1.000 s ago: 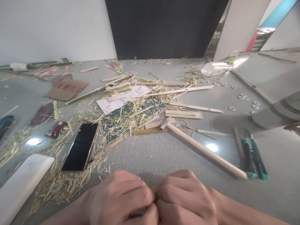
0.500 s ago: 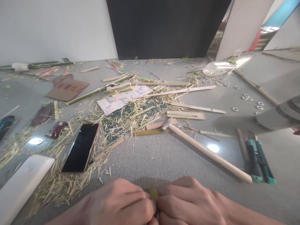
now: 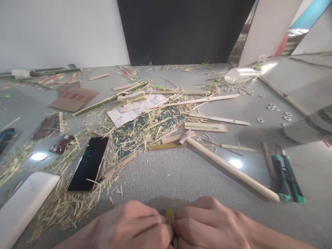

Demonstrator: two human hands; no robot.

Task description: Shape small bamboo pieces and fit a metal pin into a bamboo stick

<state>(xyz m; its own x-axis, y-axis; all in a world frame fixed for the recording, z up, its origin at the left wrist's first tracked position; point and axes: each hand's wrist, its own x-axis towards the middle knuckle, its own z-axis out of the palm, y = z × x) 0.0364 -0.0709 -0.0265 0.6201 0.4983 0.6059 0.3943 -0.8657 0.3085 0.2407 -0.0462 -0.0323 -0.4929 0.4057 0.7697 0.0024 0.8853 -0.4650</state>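
At the bottom edge of the head view, my left hand and my right hand are closed in fists, knuckles up, pressed close together. Between them pokes the end of a narrow yellow-green bamboo strip, gripped from both sides. The rest of the strip is hidden under my fingers, and so is anything else they may hold. A little dark gap shows below the strip. Left of my hands, a black phone lies on pale bamboo shavings, with one shaving across its lower edge.
Right of centre lies a carving knife with a long wooden handle. Green-black cutters are farther right. Ahead are bamboo strips, printed paper, white rings and a clear bottle. A white power bank lies left.
A thin shaving now lies over the phone's lower edge. My left hand has shifted very slightly; both fists stay closed around the strip.
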